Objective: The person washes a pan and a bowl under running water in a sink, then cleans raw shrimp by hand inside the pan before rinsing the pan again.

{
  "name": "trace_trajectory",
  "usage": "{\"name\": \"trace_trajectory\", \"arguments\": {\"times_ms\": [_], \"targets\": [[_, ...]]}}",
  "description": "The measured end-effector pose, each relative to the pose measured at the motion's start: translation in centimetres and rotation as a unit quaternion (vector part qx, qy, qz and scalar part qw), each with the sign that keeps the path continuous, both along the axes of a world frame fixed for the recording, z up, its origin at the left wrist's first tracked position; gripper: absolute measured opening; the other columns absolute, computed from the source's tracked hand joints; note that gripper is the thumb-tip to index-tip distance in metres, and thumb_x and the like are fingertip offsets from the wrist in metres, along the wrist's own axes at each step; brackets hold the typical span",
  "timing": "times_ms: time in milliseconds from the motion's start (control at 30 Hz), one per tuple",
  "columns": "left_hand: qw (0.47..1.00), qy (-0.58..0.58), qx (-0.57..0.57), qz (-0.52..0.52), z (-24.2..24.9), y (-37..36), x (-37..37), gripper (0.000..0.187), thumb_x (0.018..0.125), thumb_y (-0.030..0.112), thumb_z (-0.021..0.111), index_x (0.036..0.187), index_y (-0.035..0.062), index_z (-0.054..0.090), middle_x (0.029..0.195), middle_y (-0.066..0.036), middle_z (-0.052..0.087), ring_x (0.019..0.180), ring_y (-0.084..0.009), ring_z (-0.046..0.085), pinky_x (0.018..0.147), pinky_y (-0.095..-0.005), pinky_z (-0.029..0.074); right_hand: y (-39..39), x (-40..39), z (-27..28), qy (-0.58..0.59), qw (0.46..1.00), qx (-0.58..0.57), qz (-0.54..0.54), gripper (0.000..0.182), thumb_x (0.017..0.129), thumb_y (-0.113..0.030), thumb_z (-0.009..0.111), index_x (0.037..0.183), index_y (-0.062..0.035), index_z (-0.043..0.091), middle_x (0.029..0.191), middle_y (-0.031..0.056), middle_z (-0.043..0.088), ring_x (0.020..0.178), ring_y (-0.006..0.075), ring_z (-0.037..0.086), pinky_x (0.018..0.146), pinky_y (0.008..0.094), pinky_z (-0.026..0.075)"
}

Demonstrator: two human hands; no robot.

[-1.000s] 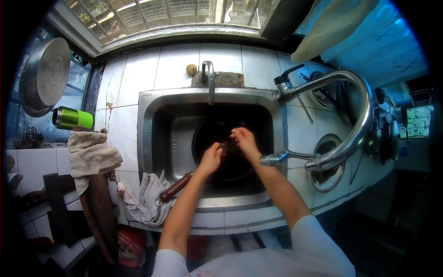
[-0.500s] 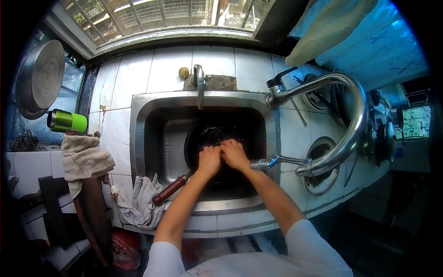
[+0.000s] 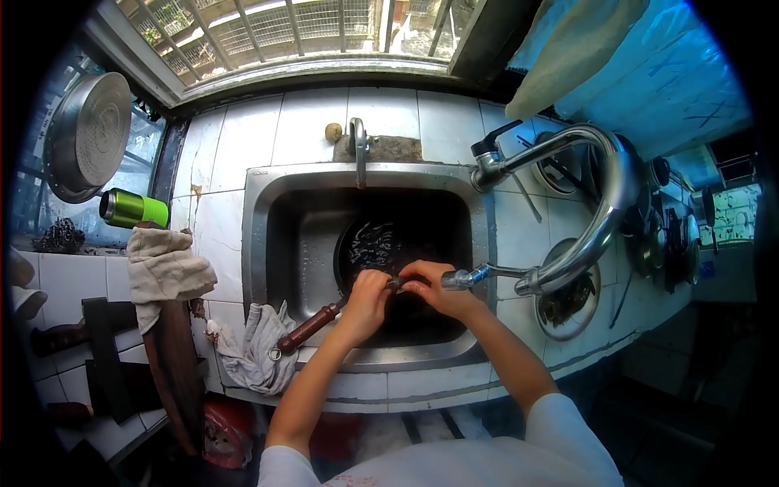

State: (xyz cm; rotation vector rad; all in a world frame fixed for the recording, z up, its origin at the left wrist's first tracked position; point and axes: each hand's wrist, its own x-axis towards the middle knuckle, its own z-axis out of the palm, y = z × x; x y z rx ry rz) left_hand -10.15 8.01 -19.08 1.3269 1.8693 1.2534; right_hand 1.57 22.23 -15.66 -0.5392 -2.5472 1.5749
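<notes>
Inside the metal sink (image 3: 479, 243) sits a dark pan (image 3: 342, 260) with rippling water in it; its brown wooden handle (image 3: 308, 331) rests over the front left rim. My left hand (image 3: 367, 303) is above the pan's near side, fingers bent and closed. Close beside it my right hand (image 3: 442, 290) has thumb and fingers curled together in a pinch. Between the fingertips of both hands shows a small dark piece (image 3: 395, 284), too small to name. The lower part of the pan is hidden by my hands and shadow.
A large curved faucet (image 3: 604, 203) arches from the right, its nozzle (image 3: 462, 280) near my right hand. A smaller tap (image 3: 359, 150) stands behind the sink. A grey rag (image 3: 260, 349) lies at front left; a plate of dark scraps (image 3: 568, 312) sits right.
My hands have come nearer to me and up from the water, and a small dark piece now shows between the fingers. The view has shifted slightly.
</notes>
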Motion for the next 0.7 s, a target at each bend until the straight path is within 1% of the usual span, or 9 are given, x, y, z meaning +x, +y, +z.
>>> {"name": "trace_trajectory", "arguments": {"times_ms": [33,100,133,200,433,500,533,633,700], "targets": [[1.000,0.001,0.000,0.002,0.3,-0.2,0.0,0.015,0.075,-0.003,0.051,0.090,0.0000,0.051,0.089,-0.015,0.052,0.088,-0.0330,0.047,0.078,-0.0381,0.038,-0.2,-0.1,0.5,0.001,1.000,0.000,0.002,0.020,0.077,-0.010,0.065,0.092,-0.0006,0.058,0.084,0.0110,0.062,0.073,0.0222,0.060,0.063,0.0291,0.046],[1.000,-0.002,0.010,-0.004,0.6,-0.6,0.2,0.015,0.081,-0.002,0.050,0.095,-0.0008,0.049,0.089,-0.014,0.051,0.089,-0.0312,0.047,0.079,-0.0351,0.039,-0.6,-0.2,1.3,0.013,1.000,-0.027,-0.001,0.018,0.076,-0.010,0.066,0.091,-0.0003,0.060,0.081,0.0094,0.061,0.069,0.0182,0.058,0.061,0.0265,0.046],[1.000,-0.002,0.009,-0.003,0.8,-0.7,0.3,0.015,0.081,-0.002,0.050,0.095,-0.0008,0.049,0.089,-0.014,0.051,0.089,-0.0312,0.047,0.079,-0.0351,0.039,-0.8,-0.1,1.3,0.012,1.000,-0.028,-0.001,0.018,0.076,-0.010,0.066,0.091,-0.0003,0.060,0.081,0.0094,0.061,0.069,0.0182,0.058,0.061,0.0265,0.046],[0.999,-0.008,0.041,0.006,1.0,-0.8,0.3,0.010,0.083,0.001,0.049,0.093,-0.0005,0.050,0.086,-0.013,0.052,0.086,-0.0295,0.048,0.077,-0.0344,0.039,-1.1,-0.1,1.2,0.026,0.999,-0.042,-0.016,0.017,0.076,-0.008,0.065,0.090,-0.0002,0.060,0.080,0.0080,0.060,0.066,0.0143,0.056,0.059,0.0243,0.044],[0.998,-0.041,0.047,0.012,2.1,-1.4,0.2,0.006,0.084,0.003,0.049,0.090,0.0000,0.049,0.081,-0.010,0.051,0.078,-0.0265,0.047,0.071,-0.0323,0.039,-1.8,-0.6,1.4,0.076,0.993,-0.087,-0.015,0.012,0.080,-0.011,0.062,0.086,-0.0012,0.059,0.076,0.0052,0.057,0.068,0.0142,0.053,0.059,0.0248,0.041],[0.996,-0.086,0.004,0.013,2.6,-1.6,0.1,0.007,0.079,0.000,0.050,0.087,0.0004,0.051,0.084,-0.013,0.051,0.083,-0.0296,0.047,0.074,-0.0340,0.039,-2.1,-0.8,1.2,0.099,0.991,-0.084,-0.029,0.009,0.080,-0.009,0.060,0.083,-0.0010,0.058,0.074,0.0046,0.056,0.069,0.0144,0.051,0.058,0.0257,0.040],[0.996,-0.086,0.004,0.013,2.9,-1.6,0.1,0.007,0.079,0.000,0.050,0.087,0.0004,0.051,0.084,-0.013,0.051,0.083,-0.0296,0.047,0.074,-0.0340,0.039,-2.3,-0.8,1.1,0.099,0.991,-0.084,-0.028,0.009,0.080,-0.009,0.060,0.083,-0.0010,0.058,0.074,0.0046,0.056,0.069,0.0144,0.051,0.058,0.0257,0.040],[0.997,-0.076,-0.021,0.007,3.2,-1.8,0.1,0.006,0.081,0.002,0.049,0.087,0.0013,0.051,0.084,-0.013,0.052,0.084,-0.0299,0.047,0.078,-0.0361,0.038,-2.7,-0.9,0.6,0.096,0.991,-0.086,-0.043,0.006,0.080,-0.007,0.058,0.081,-0.0009,0.057,0.073,0.0045,0.055,0.070,0.0152,0.050,0.058,0.0262,0.039],[0.999,-0.024,-0.038,0.007,2.8,-2.0,0.0,0.007,0.081,0.004,0.050,0.087,0.0021,0.052,0.085,-0.013,0.053,0.086,-0.0305,0.047,0.083,-0.0397,0.036,-2.9,-1.0,0.4,0.100,0.991,-0.069,-0.049,0.004,0.080,-0.005,0.056,0.079,-0.0007,0.055,0.071,0.0036,0.053,0.067,0.0122,0.049,0.057,0.0246,0.038]]}}
